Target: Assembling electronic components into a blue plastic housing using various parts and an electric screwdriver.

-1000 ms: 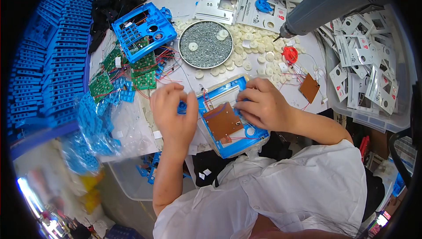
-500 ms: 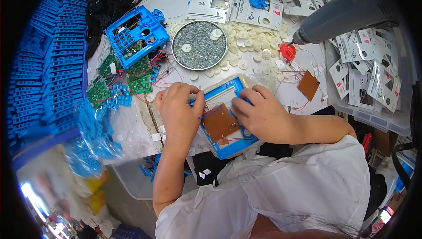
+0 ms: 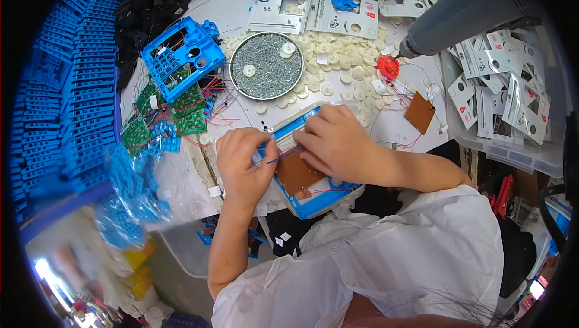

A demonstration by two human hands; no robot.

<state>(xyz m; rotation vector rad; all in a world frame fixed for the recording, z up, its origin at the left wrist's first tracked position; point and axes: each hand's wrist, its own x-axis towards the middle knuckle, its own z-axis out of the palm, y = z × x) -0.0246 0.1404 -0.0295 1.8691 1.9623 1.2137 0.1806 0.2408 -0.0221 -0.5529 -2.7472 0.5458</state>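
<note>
A blue plastic housing (image 3: 322, 203) lies in front of me on the table, with a brown circuit board (image 3: 294, 176) set inside it. My left hand (image 3: 243, 162) is at the housing's left edge, thumb and forefinger pinched on a thin dark blue wire (image 3: 281, 157) that runs over the board. From the right, my right hand (image 3: 339, 142) reaches across the housing, its bent fingers close to the wire's other end. Those fingertips are partly hidden, so what they grip cannot be made out. Thin red wires (image 3: 329, 191) cross the housing's near end.
Beyond the housing stands a round tin of screws (image 3: 265, 69) among cream plastic discs (image 3: 325, 75). A grey power driver (image 3: 464, 17) hangs at upper right, above a red part (image 3: 388, 68). Another blue housing (image 3: 181, 56) rests on green circuit boards (image 3: 192, 117). A bin (image 3: 506, 153) holds white panels.
My right hand has moved left and away from me, from the housing's right side to over the wire. The left thumb and forefinger have come together. The view has shifted slightly.
</note>
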